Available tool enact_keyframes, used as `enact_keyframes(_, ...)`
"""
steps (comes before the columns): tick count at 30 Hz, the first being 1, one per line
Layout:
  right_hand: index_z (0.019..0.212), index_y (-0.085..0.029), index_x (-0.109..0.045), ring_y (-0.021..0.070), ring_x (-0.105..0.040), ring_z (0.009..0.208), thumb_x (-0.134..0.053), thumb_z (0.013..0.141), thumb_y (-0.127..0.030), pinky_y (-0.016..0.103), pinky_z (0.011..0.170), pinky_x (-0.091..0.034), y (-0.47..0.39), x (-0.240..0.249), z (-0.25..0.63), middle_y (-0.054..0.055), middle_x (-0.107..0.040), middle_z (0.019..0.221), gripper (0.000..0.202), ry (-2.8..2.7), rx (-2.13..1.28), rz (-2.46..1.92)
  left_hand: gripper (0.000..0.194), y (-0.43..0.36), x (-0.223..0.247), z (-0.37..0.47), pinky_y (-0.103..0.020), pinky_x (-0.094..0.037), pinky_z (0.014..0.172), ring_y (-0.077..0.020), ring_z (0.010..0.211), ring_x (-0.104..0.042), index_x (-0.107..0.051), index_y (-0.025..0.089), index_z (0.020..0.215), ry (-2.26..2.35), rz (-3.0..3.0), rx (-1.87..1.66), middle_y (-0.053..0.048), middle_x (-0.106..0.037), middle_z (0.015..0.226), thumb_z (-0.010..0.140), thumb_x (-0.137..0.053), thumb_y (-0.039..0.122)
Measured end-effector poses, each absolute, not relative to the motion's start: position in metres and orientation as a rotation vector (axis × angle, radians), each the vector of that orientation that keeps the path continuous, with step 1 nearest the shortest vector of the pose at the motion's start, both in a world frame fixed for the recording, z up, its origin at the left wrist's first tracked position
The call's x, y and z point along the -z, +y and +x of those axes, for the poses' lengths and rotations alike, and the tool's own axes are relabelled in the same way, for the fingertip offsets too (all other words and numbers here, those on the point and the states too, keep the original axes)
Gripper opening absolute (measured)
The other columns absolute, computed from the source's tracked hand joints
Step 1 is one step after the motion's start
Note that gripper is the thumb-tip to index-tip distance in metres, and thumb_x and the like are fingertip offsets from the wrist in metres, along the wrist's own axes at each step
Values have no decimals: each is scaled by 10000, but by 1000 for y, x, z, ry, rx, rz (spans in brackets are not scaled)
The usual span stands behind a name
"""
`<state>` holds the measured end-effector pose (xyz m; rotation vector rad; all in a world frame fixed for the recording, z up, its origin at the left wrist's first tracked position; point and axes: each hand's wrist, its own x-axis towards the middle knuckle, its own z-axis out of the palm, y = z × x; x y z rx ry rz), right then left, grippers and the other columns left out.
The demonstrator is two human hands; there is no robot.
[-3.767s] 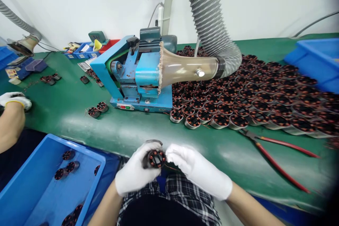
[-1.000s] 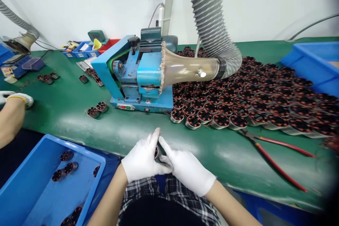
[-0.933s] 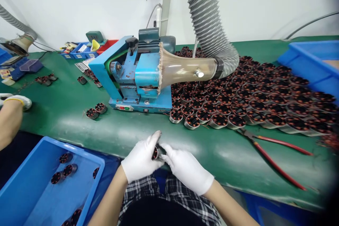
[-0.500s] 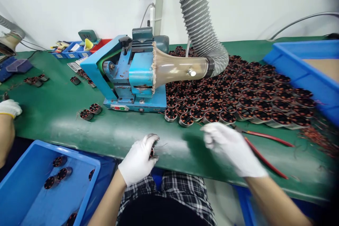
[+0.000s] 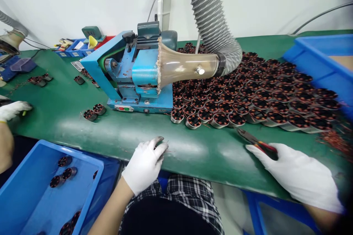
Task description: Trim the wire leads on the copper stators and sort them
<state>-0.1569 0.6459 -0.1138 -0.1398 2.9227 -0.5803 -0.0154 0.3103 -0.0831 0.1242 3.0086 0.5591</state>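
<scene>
Now, the right hand point(image 5: 302, 172) is curled about the handles of the red-handled pliers point(image 5: 248, 137); half a second earlier it was passing over the table point(image 5: 124, 136), empty, short of them. The jaws of the tool point toward the front row of wound cores point(image 5: 220, 120), just beside it; whether they touch the table cannot be told. The left hand point(image 5: 145, 165) remains closed, thumb and fingers together, around one wound core point(image 5: 156, 148), held at the table's near edge and now almost wholly hidden; fine wire ends point(image 5: 171, 151) project past the fingertips. The change suggests that work on this core has passed from fingers alone to a tool.
</scene>
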Motion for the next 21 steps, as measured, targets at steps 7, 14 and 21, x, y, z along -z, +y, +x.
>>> enact_keyframes(7,939,-232,-427,287,-551,734,-449,736,-508,390,660,-410,613,94,-118,130,-563,818,344,2841,904,302,466,310,82,-22,-397,-404,891,-264,1103,-457,-383,224,1250,2962,-11,-539,-77,-359,1364,804,-516,235)
enact_keyframes(14,823,-180,-489,123,-461,501,-508,754,-461,258,527,-393,533,103,-38,-32,-475,562,289,1665,1232,-103,105,314,82,-28,-310,-407,761,-189,876,-520,-542,213,870,2872,0,-552,-15,-581,904,859,-463,281)
enact_keyframes(21,881,-181,-532,191,-530,829,-427,848,-444,287,765,-407,517,102,-37,28,-593,859,285,1834,1195,-330,58,325,87,-30,-292,-394,735,-181,855,-509,-521,211,860,2844,144,-614,-2,-566,879,836,-508,262)
